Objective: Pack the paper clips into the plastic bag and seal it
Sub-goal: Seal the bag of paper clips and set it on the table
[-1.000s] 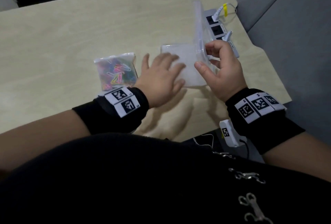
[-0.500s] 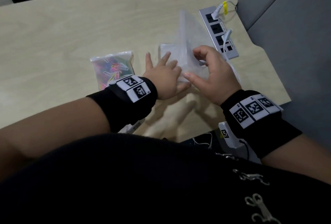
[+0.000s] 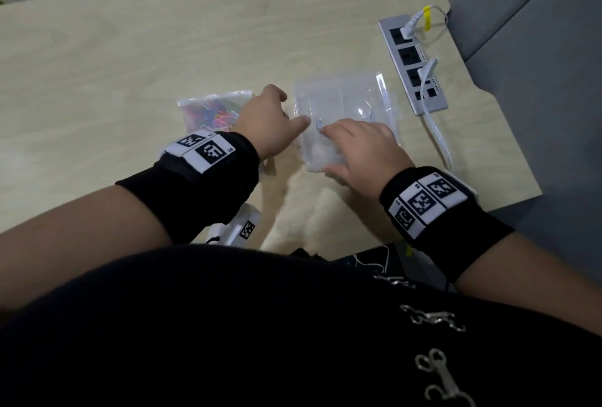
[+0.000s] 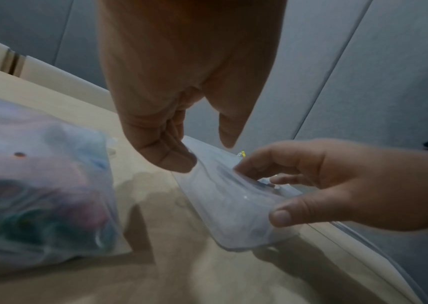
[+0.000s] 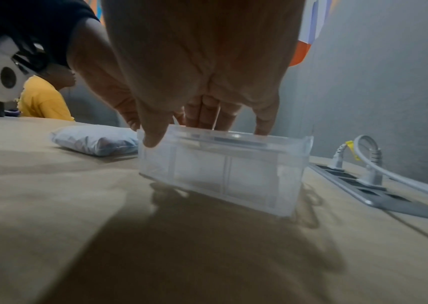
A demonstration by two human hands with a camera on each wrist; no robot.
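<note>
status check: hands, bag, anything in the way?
Left hand pinches clear bag edge. Right hand grips its near end. Filled clip bag lies left, apart. Nothing in the way.

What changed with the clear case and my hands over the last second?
The clear plastic case's flap, upright a second ago, has come down flat. The right hand left the flap and now holds the case's near side. The left hand slid off the top of the case to its left edge. The bag of coloured paper clips and the power strip stayed put.
</note>
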